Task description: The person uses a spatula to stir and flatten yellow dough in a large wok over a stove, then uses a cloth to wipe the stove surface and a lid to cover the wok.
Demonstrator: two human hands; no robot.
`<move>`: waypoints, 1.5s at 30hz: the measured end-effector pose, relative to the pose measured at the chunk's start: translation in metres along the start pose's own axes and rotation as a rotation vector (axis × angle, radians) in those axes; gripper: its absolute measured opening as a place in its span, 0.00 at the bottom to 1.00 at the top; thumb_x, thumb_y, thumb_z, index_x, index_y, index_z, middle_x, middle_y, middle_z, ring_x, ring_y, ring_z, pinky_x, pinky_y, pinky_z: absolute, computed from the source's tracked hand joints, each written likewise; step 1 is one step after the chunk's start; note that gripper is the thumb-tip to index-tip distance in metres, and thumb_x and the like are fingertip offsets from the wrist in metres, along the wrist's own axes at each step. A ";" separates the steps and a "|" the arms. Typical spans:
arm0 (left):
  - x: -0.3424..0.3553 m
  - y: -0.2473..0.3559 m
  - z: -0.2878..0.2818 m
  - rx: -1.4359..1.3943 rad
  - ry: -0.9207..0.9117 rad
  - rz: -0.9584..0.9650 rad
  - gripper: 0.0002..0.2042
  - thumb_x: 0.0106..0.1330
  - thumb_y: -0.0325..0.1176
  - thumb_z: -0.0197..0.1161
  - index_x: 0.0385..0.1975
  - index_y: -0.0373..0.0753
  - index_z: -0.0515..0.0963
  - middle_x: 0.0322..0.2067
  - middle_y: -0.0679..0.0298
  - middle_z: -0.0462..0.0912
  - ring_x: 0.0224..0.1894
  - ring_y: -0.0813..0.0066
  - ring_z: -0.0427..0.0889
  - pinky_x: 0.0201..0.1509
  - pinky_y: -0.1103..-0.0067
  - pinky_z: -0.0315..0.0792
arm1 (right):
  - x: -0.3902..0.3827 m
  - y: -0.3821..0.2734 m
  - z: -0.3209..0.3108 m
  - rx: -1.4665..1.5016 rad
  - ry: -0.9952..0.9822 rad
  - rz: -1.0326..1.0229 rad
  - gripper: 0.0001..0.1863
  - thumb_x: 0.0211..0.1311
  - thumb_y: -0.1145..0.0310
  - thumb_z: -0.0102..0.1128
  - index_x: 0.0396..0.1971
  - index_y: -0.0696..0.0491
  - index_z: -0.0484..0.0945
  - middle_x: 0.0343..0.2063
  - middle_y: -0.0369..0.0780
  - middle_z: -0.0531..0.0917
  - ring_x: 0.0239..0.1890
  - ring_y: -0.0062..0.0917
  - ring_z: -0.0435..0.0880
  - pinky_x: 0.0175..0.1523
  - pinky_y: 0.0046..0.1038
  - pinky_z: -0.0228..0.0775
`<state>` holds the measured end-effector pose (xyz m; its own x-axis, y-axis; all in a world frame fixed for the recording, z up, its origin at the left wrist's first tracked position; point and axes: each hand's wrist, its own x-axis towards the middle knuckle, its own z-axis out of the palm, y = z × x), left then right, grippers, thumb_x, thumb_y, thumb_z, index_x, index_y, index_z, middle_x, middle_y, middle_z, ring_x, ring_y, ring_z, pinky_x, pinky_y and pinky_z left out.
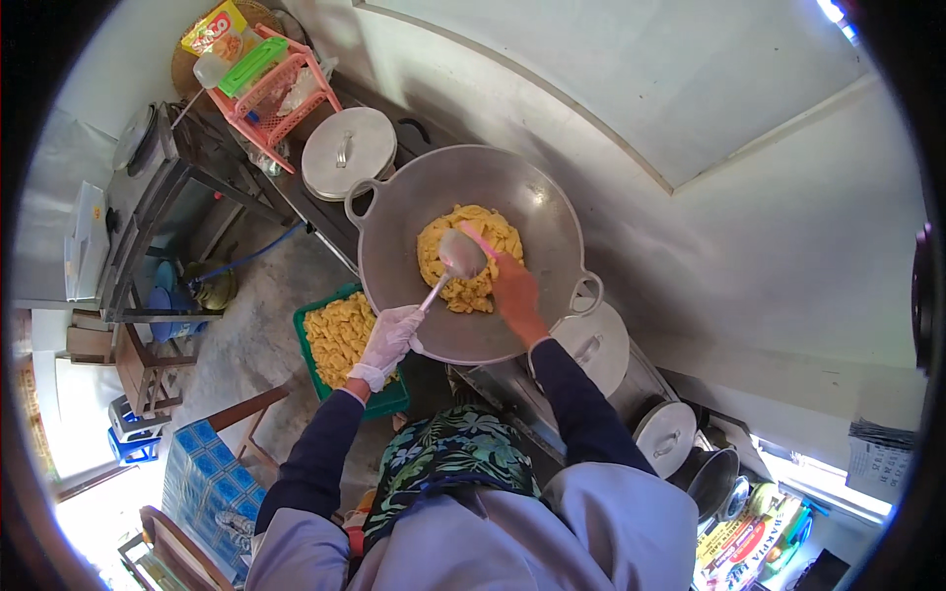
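A large grey metal wok (394,251) holds a mound of yellow, lumpy food (434,241) at its bottom. My left hand (392,340), in a thin white glove, grips the handle of a metal ladle (461,254). The ladle's round bowl is over the middle of the food. Bare and slightly blurred, my right hand (517,297) reaches into the wok at the food's right side. From its fingers a slim pink utensil (477,236) points toward the far left, beside the ladle bowl. The utensil's kind is not plain.
Below my left arm a green crate (305,345) holds more yellow pieces. Lidded pots flank the wok: one pot (347,153) behind left, another (596,350) at right. A pink plastic rack (281,94) stands far left. The wall (709,246) rises close behind the wok.
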<state>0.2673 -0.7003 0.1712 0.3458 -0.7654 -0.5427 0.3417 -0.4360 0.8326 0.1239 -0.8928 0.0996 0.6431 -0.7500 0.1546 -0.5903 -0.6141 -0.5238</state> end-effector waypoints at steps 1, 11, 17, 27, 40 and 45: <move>0.001 -0.006 -0.005 0.016 0.005 0.012 0.13 0.66 0.37 0.54 0.37 0.32 0.77 0.15 0.75 0.70 0.14 0.89 0.69 0.13 0.89 0.56 | -0.001 -0.006 -0.002 0.042 0.075 -0.189 0.14 0.46 0.76 0.51 0.36 0.50 0.71 0.24 0.43 0.78 0.30 0.38 0.79 0.31 0.37 0.71; 0.001 0.003 -0.009 0.139 -0.111 0.005 0.14 0.66 0.36 0.53 0.37 0.29 0.76 0.16 0.74 0.70 0.13 0.87 0.69 0.16 0.87 0.60 | 0.003 0.017 -0.013 -0.006 -0.041 -0.465 0.17 0.43 0.78 0.52 0.37 0.50 0.73 0.24 0.42 0.78 0.29 0.39 0.79 0.31 0.36 0.72; 0.001 0.008 -0.006 0.228 -0.118 0.009 0.15 0.67 0.37 0.51 0.33 0.27 0.76 0.15 0.73 0.67 0.15 0.84 0.70 0.18 0.84 0.63 | 0.016 0.030 -0.027 -0.144 -0.202 -0.192 0.16 0.44 0.78 0.52 0.37 0.50 0.73 0.25 0.41 0.78 0.30 0.37 0.79 0.31 0.36 0.72; 0.010 0.002 0.007 0.013 0.053 0.047 0.14 0.66 0.37 0.53 0.38 0.30 0.76 0.15 0.73 0.70 0.12 0.86 0.68 0.16 0.87 0.59 | -0.023 -0.006 -0.015 -0.074 0.009 -0.037 0.12 0.45 0.77 0.51 0.33 0.52 0.69 0.26 0.44 0.77 0.31 0.41 0.78 0.32 0.39 0.69; 0.003 0.000 0.027 -0.175 0.123 -0.059 0.13 0.66 0.38 0.53 0.42 0.36 0.74 0.10 0.68 0.72 0.06 0.89 0.58 0.08 0.88 0.48 | -0.036 -0.013 0.002 0.028 0.097 0.163 0.09 0.49 0.79 0.49 0.32 0.52 0.69 0.22 0.46 0.77 0.27 0.43 0.78 0.30 0.43 0.67; 0.002 -0.001 0.026 -0.115 0.119 -0.045 0.13 0.66 0.38 0.53 0.43 0.35 0.74 0.10 0.68 0.72 0.06 0.89 0.58 0.08 0.89 0.48 | -0.039 -0.036 -0.012 0.091 0.092 -0.010 0.11 0.48 0.81 0.48 0.33 0.53 0.68 0.22 0.47 0.76 0.26 0.44 0.77 0.29 0.43 0.66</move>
<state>0.2450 -0.7140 0.1725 0.4268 -0.6820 -0.5939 0.4542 -0.4062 0.7929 0.1144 -0.8443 0.1227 0.5991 -0.7657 0.2340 -0.5346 -0.6002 -0.5950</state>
